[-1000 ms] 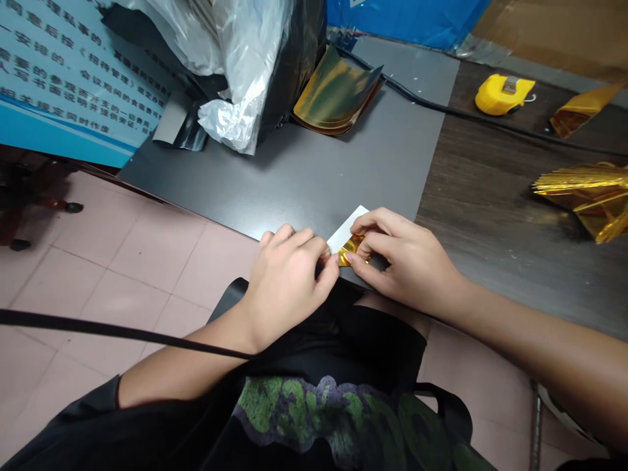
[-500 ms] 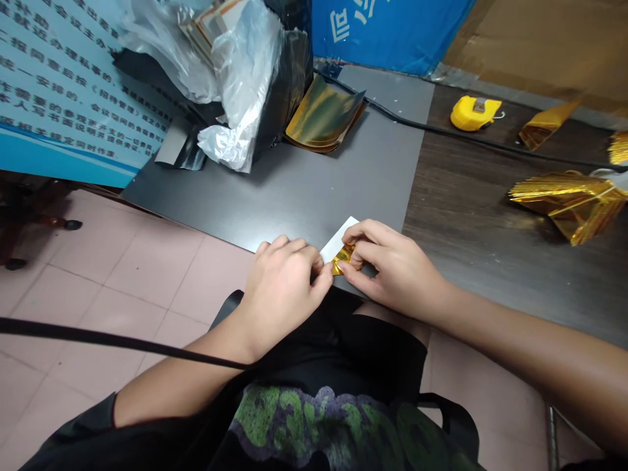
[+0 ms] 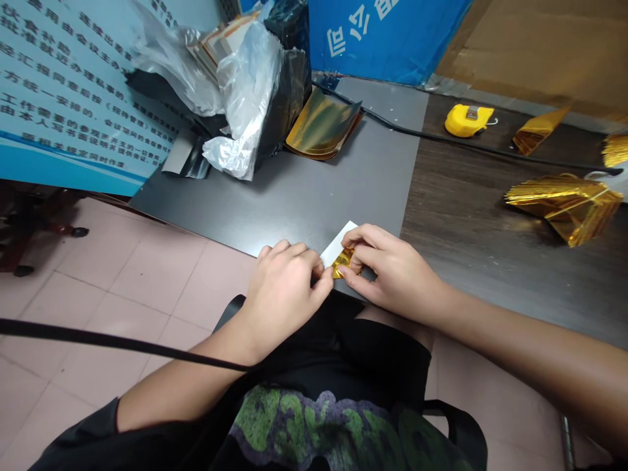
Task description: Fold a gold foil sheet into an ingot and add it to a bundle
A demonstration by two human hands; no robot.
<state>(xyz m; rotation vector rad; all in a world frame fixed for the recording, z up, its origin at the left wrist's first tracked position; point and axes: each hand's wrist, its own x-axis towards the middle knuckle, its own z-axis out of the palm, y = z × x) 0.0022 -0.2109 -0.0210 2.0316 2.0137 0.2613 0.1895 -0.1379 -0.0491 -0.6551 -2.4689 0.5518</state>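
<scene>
At the front edge of the dark table, both my hands pinch a small sheet of gold foil paper [image 3: 342, 261] with a white side [image 3: 338, 242] showing along its upper left. My left hand [image 3: 289, 281] has its fingers curled, thumb and index finger closed on the sheet's lower left corner. My right hand [image 3: 385, 268] grips the gold part from the right, thumb against fingertips. The covered edges of the sheet cannot be seen. Farther back lies a stack of gold sheets [image 3: 324, 124], curled upward at the sides.
A black cable [image 3: 417, 133] crosses the table's back. A yellow tape measure [image 3: 468, 120], a folded gold piece [image 3: 540, 131] and a tied gold foil bundle [image 3: 569, 203] lie right. Plastic bags [image 3: 250, 91] stand back left, with a blue box [image 3: 387, 39] and cardboard [image 3: 534, 52] behind.
The camera view has tilted and shifted slightly, so the background appears a little lower. Both hands keep the same pinch on the gold foil paper.
</scene>
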